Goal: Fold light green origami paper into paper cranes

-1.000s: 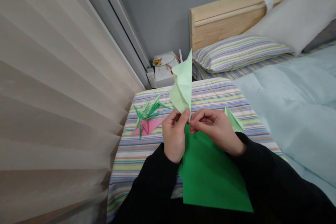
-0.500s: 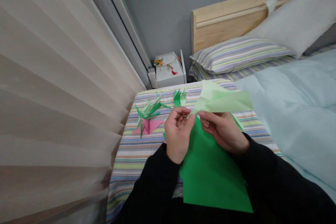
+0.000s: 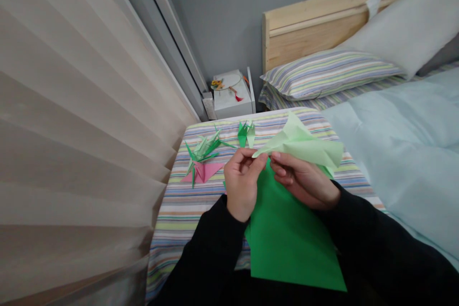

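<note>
Bedroom scene, someone sitting at the edge of a bed with a striped sheet (image 3: 201, 201) and doing paper folding right on it. Left hand (image 3: 241, 182) is mostly curled up, thumb and forefinger pinched tight on the pointy end of a partly folded light green paper (image 3: 304, 146). Right hand (image 3: 304, 182) grips the same paper just beside that pinch, fingers tucked under it and closed on it, so both hands have it up in the air, a bit above the bed. It fans out to the right over the right hand, kinda crumpled and loose at the far end. Under the hands a dark green sheet (image 3: 287, 234) lies flat, running from the lap onto the bed. Further left on the stripes sit a bunch of spiky green folded pieces (image 3: 204, 149) touching a pink folded piece (image 3: 203, 171), and a small green folded piece (image 3: 245, 134) sits just behind the hands. Beyond that, a white nightstand (image 3: 229, 94) with some little colourful bits on top, a wooden headboard (image 3: 297, 33), a striped pillow (image 3: 322, 72), a grey pillow (image 3: 405, 24) and a pale blue duvet (image 3: 405, 138) on the right. Beige blinds (image 3: 71, 129) fill the left side. Both arms come in from the bottom in black sleeves, wrists angled toward each other, fingertips nearly meeting in the middle
</note>
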Action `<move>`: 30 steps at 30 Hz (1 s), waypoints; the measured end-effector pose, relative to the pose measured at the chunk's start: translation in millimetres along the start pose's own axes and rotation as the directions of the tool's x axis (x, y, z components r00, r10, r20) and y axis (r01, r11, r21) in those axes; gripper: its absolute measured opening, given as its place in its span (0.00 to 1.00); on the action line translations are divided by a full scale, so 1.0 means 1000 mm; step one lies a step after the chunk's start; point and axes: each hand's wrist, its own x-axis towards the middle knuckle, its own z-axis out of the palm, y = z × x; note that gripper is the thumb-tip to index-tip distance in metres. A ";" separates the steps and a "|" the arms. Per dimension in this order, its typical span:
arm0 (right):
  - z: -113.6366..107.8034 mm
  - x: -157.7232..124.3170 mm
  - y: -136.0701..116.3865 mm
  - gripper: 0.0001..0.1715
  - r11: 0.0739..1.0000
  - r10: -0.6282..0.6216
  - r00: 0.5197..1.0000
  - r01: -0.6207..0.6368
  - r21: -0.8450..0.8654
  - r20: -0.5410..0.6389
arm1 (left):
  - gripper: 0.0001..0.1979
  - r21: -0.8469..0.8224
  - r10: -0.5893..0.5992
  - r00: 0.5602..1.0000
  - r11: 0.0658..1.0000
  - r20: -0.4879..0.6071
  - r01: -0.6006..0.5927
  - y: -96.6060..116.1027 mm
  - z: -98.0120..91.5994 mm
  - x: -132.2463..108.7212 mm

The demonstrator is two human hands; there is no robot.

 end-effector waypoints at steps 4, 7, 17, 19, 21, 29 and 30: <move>-0.003 0.002 0.004 0.17 0.999 0.028 0.999 -0.029 0.022 0.045 | 0.16 0.012 -0.018 0.999 1.000 0.029 0.018 0.000 0.000 0.000; -0.004 0.004 0.005 0.15 0.999 0.033 0.998 -0.035 0.024 0.059 | 0.15 -0.009 -0.043 0.997 0.999 0.063 0.044 -0.001 0.000 0.002; 0.023 -0.028 -0.006 0.15 0.993 -0.072 0.997 0.074 0.090 -0.028 | 0.15 -0.066 -0.161 0.987 0.984 0.028 0.163 0.027 0.018 -0.024; 0.034 -0.043 -0.005 0.15 0.985 -0.068 0.996 0.075 0.158 -0.049 | 0.15 -0.082 -0.166 0.986 0.983 0.006 0.166 0.037 0.024 -0.036; 0.042 -0.056 -0.001 0.13 0.972 -0.063 0.995 0.079 0.222 -0.075 | 0.15 -0.111 -0.162 0.987 0.981 -0.020 0.159 0.047 0.030 -0.047; 0.047 -0.086 0.018 0.19 0.965 -0.083 0.994 0.098 0.242 -0.073 | 0.16 -0.033 -0.076 0.989 0.997 -0.125 0.072 0.065 0.041 -0.080; 0.045 -0.087 0.018 0.20 0.979 -0.109 0.991 0.121 0.163 -0.083 | 0.16 -0.007 -0.061 0.990 0.998 -0.124 0.061 0.065 0.040 -0.082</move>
